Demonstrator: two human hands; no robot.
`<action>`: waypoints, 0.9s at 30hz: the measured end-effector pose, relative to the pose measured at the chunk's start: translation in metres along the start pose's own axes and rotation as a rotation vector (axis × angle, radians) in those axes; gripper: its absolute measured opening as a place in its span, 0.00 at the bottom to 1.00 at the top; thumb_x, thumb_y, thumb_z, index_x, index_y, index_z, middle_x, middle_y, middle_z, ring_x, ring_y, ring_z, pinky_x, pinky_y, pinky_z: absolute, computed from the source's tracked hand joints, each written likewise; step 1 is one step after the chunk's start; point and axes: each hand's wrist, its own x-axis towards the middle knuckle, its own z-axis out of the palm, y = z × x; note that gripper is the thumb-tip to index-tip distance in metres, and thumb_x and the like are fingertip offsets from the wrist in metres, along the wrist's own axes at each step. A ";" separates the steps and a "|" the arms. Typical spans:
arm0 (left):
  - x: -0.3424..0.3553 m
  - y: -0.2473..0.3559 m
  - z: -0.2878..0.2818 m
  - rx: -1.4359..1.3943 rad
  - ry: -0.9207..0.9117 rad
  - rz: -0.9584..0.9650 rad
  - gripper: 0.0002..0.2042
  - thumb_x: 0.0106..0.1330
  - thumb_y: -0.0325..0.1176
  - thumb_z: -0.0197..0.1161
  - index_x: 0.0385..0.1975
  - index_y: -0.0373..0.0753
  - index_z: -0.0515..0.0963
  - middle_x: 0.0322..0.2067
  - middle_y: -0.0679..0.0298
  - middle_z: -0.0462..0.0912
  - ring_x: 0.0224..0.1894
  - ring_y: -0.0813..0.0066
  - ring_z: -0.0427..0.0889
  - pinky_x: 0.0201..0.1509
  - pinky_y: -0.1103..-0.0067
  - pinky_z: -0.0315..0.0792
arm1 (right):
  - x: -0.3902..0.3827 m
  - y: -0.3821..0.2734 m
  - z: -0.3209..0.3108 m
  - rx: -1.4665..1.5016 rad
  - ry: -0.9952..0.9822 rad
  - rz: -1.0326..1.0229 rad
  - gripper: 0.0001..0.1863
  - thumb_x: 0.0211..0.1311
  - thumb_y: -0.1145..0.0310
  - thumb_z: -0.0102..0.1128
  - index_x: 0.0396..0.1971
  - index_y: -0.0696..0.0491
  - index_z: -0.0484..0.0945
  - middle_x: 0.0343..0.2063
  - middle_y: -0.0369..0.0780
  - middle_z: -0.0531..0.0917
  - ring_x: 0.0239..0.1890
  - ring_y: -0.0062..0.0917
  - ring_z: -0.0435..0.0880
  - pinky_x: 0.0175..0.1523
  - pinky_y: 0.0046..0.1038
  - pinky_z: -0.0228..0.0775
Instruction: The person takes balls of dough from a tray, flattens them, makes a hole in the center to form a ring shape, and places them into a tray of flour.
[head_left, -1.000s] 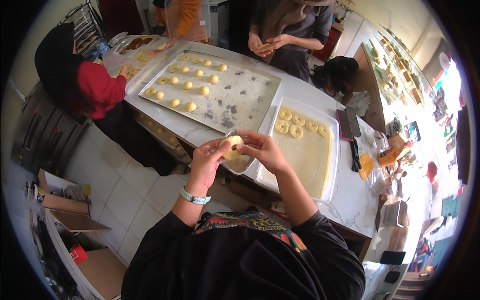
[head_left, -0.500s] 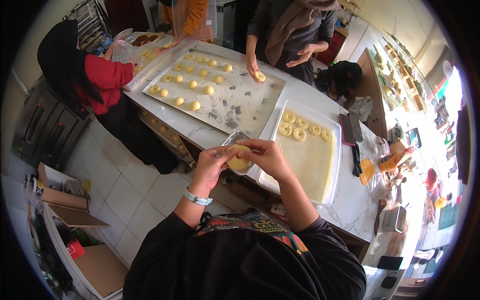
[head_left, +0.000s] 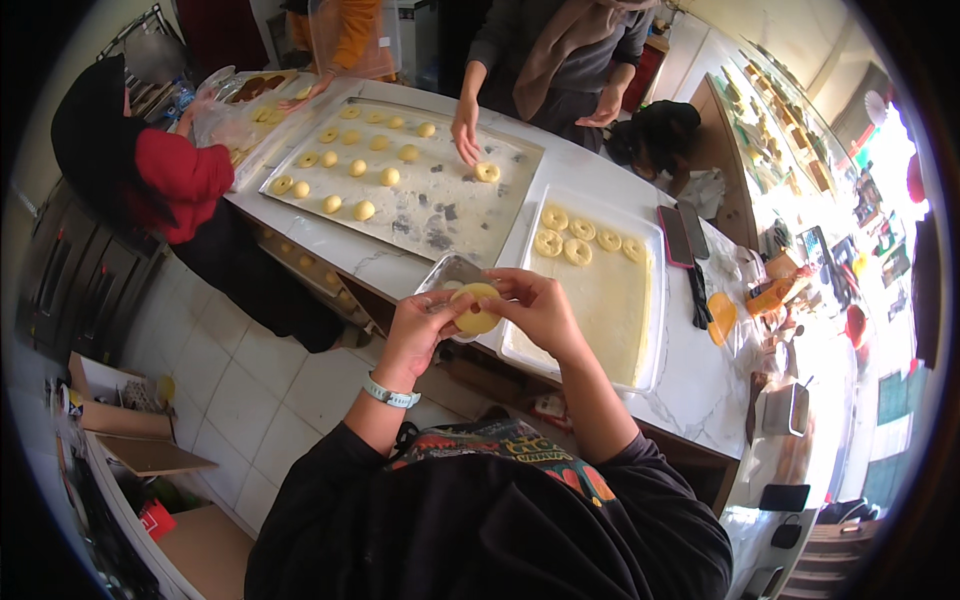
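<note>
A flat ring of pale yellow dough [head_left: 482, 322] is pinched between my two hands above the table's near edge. My left hand [head_left: 420, 328] grips its left side, and my right hand [head_left: 540, 308] holds the right side with fingers curled around the rim. A small hole shows in the dough's middle. Just beyond my fingers stands a small metal pan [head_left: 450, 270], partly hidden by my hands. To the right of it, a white plastic tray [head_left: 648, 352] has several dough rings [head_left: 578, 252] grouped at its far end.
A large floured metal baking sheet [head_left: 480, 220] bears dough balls [head_left: 358, 168] and rings. Across it, a person's hand [head_left: 466, 135] hovers by a dough ring [head_left: 487, 173]. Two co-workers are at the far left. Phones [head_left: 675, 237] and a yellow scraper [head_left: 720, 318] lie on the right.
The co-worker opposite has set a dough ring on the baking sheet and let go of it. The dough in my hands now faces up more, with its hole showing.
</note>
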 end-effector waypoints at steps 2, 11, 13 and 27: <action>0.002 -0.002 0.004 0.030 -0.009 0.007 0.14 0.56 0.30 0.64 0.38 0.27 0.75 0.33 0.58 0.80 0.32 0.74 0.81 0.35 0.83 0.77 | -0.003 0.002 0.000 -0.037 0.031 -0.027 0.21 0.51 0.73 0.63 0.47 0.62 0.73 0.35 0.40 0.81 0.36 0.19 0.79 0.44 0.21 0.71; -0.003 -0.005 0.033 0.275 -0.066 0.299 0.19 0.55 0.25 0.65 0.46 0.29 0.72 0.46 0.55 0.76 0.49 0.74 0.74 0.55 0.81 0.66 | -0.011 0.034 -0.051 0.210 0.019 0.296 0.20 0.52 0.71 0.64 0.45 0.60 0.74 0.36 0.38 0.81 0.35 0.18 0.79 0.39 0.18 0.72; -0.001 -0.004 0.018 0.273 0.009 0.354 0.19 0.55 0.25 0.64 0.47 0.28 0.72 0.48 0.53 0.74 0.51 0.71 0.73 0.58 0.79 0.64 | -0.007 0.052 -0.092 0.136 0.159 0.316 0.20 0.51 0.71 0.64 0.44 0.62 0.73 0.36 0.39 0.80 0.37 0.20 0.80 0.41 0.20 0.73; -0.029 -0.021 -0.055 0.130 0.357 0.249 0.14 0.60 0.27 0.60 0.43 0.27 0.72 0.45 0.53 0.76 0.50 0.66 0.74 0.59 0.74 0.65 | 0.041 0.126 -0.243 -0.027 0.454 0.456 0.21 0.45 0.79 0.62 0.43 0.66 0.73 0.33 0.43 0.80 0.35 0.26 0.80 0.37 0.23 0.76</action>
